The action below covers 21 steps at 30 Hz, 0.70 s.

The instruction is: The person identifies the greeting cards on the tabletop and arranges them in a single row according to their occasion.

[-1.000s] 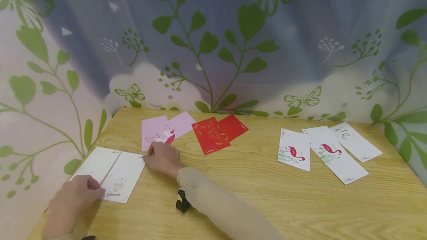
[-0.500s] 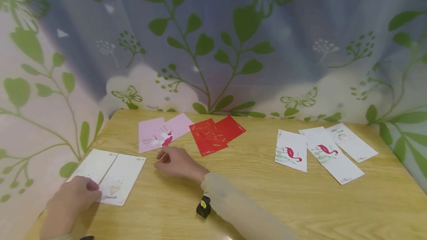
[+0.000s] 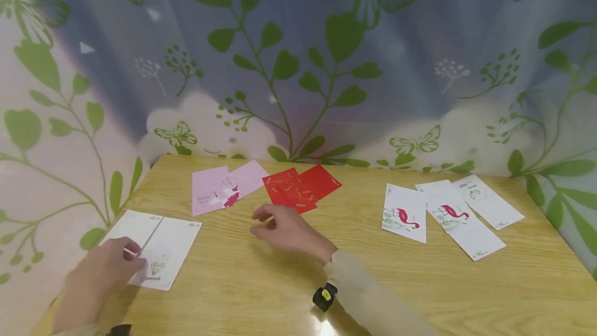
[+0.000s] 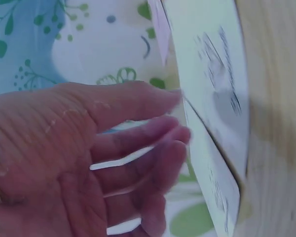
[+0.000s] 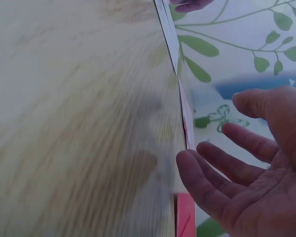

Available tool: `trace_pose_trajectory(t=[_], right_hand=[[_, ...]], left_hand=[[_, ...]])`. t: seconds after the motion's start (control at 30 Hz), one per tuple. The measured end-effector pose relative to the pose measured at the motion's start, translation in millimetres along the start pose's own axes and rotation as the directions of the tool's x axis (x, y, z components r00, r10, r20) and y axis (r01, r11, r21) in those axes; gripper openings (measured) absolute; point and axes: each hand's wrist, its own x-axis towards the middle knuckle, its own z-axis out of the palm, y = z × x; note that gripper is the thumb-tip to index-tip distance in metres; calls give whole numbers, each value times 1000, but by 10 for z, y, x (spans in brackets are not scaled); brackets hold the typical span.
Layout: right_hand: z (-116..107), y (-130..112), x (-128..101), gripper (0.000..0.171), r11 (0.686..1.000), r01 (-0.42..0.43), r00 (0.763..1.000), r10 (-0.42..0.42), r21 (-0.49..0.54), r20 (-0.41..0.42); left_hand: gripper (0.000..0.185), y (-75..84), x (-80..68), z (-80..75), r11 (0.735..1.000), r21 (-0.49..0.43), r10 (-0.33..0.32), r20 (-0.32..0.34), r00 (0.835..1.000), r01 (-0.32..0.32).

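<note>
We see a wooden table (image 3: 373, 284) set against a wall of leaf-and-butterfly curtain (image 3: 298, 56), with cards laid out in groups by kind. The left hand (image 3: 100, 274) rests on the near-left pair of white cards (image 3: 160, 250), its fingertips on their near edge; the left wrist view shows the fingers (image 4: 153, 133) nearly straight and lying beside the card edge, not curled round it. The right hand (image 3: 289, 229) hangs just above the table in front of the red cards (image 3: 300, 188), fingers spread and relaxed, holding nothing; the right wrist view confirms an empty palm (image 5: 256, 177). Compared with one second ago, the right hand has left the corner of the white pair, passed in front of the pink cards (image 3: 224, 188) and travelled to the right, while the left hand has kept its place. We judge from this that the white pair has just been squared side by side and is now settled, and that the right hand is free for another group. To the far right lie the flamingo cards (image 3: 406, 214) and a further white card (image 3: 489, 201), well apart from both hands. The cards under the left hand stay flat on the table, touching each other along one long edge.
</note>
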Motion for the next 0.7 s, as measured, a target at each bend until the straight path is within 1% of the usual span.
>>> trace_pose_trajectory(t=[0.07,0.17,0.33,0.4,0.47,0.57,0.7], right_hand=[[-56,43,-42,39,1000,-4,1000,3,-14,-27],[-148,107,-98,39,999,-5,998,2,-40,-68],[-308,209,-155,38,998,-21,990,11,-67,-137],[-373,244,-174,37,997,-42,985,30,-71,-167],[-437,289,-188,37,995,-66,979,49,-78,-198],[-530,351,-207,37,992,-105,968,85,-72,-234],[-646,457,-202,36,990,-106,962,80,-88,-261]], left_hand=[[39,95,23,-2,1000,-13,27,-55,998,-27],[41,276,60,13,997,-38,65,-127,990,-70],[38,615,122,59,986,-107,105,-189,976,-127],[36,741,152,85,980,-130,124,-209,970,-153],[34,854,192,111,974,-145,143,-217,966,-177],[32,988,270,140,964,-155,181,-206,962,-214],[33,1115,435,156,954,-175,213,-182,960,-244]])
